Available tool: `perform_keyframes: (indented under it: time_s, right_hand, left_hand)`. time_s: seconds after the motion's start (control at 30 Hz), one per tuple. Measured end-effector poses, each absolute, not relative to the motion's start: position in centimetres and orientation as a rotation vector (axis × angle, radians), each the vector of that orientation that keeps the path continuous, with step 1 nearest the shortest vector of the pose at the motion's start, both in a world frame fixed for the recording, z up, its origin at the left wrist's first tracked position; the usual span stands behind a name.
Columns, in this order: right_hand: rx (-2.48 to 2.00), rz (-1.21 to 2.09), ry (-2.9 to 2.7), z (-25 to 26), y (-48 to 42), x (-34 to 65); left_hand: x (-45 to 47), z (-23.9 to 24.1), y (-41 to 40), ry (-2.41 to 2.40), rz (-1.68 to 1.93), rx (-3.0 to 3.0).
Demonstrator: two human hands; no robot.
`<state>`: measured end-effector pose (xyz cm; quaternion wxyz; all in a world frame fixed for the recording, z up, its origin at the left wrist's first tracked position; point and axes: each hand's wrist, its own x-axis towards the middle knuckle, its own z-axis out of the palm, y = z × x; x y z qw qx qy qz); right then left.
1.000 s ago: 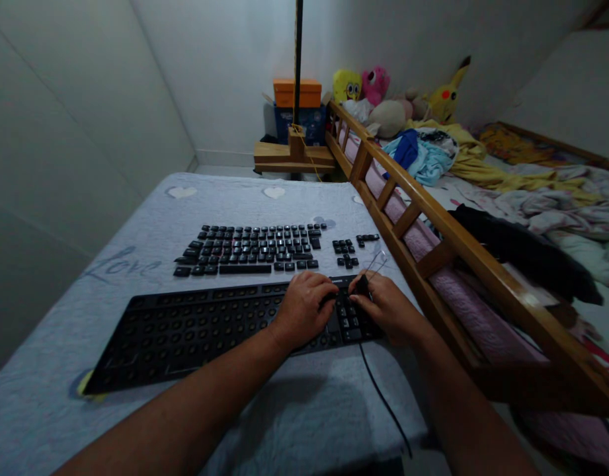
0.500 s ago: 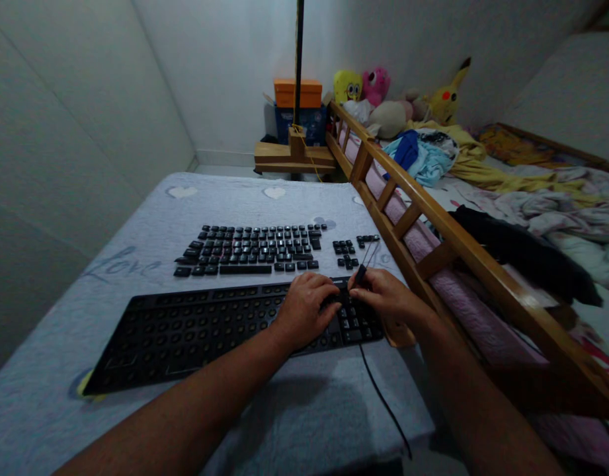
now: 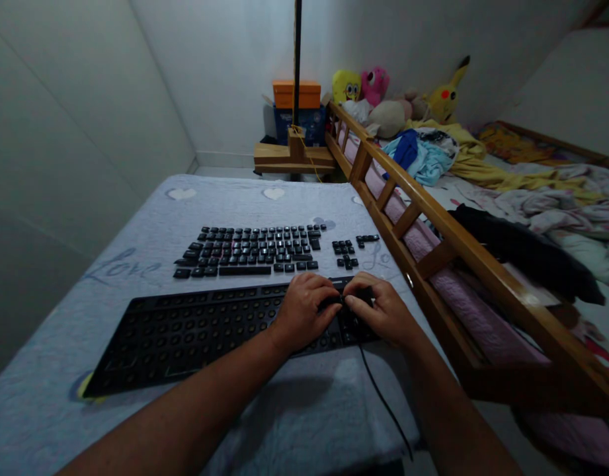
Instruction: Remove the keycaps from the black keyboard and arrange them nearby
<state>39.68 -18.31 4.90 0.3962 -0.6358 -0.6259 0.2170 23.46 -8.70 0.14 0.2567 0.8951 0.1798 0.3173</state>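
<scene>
A black keyboard (image 3: pixel 185 330) lies at a slant on the bed-like surface, most of its key places bare, with some keycaps at its right end. My left hand (image 3: pixel 304 311) rests over its right part, thumb and forefinger pinched together; whatever is between them is hidden. Beside it my right hand (image 3: pixel 378 307) is closed, fingertips meeting the left ones. The wire keycap puller seen in it earlier is mostly hidden now by the fingers. Loose black keycaps (image 3: pixel 254 248) lie in keyboard order behind the keyboard, with smaller groups (image 3: pixel 344 247) at the right.
A black cable (image 3: pixel 383 400) runs from the keyboard toward the front edge. Along the right stands a wooden bed rail (image 3: pixel 428 205), with clothes (image 3: pixel 423 155) and plush toys beyond. At the back are a wooden stand (image 3: pixel 294 157) with a pole and an orange box (image 3: pixel 297 94).
My right hand has moved left and turned, its fingertips now meeting my left hand's. The puller's upright wires no longer show. An orange-brown object beneath my right wrist is out of sight.
</scene>
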Motion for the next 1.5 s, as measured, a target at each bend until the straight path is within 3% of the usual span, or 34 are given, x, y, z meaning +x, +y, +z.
perform_keyframes:
  time_s: [0.4,0.93,1.23,1.5]
  right_hand:
    - [-1.721,0.167,-1.381,3.7,-18.2,38.9]
    - [-1.601,0.44,-1.676,4.4,-18.2,39.9]
    - [-2.086,0.101,-1.242,2.7,-13.6,49.6]
    - [-2.188,0.069,-1.24,-0.5,-10.3,52.1]
  left_hand:
    - [23.4,0.6,-8.9,0.542,1.005,2.45]
    - [23.3,0.7,-8.7,0.518,1.051,2.362]
    - [23.4,0.3,-8.7,0.557,0.98,2.376]
    - [23.4,0.1,-8.6,0.521,0.963,2.388]
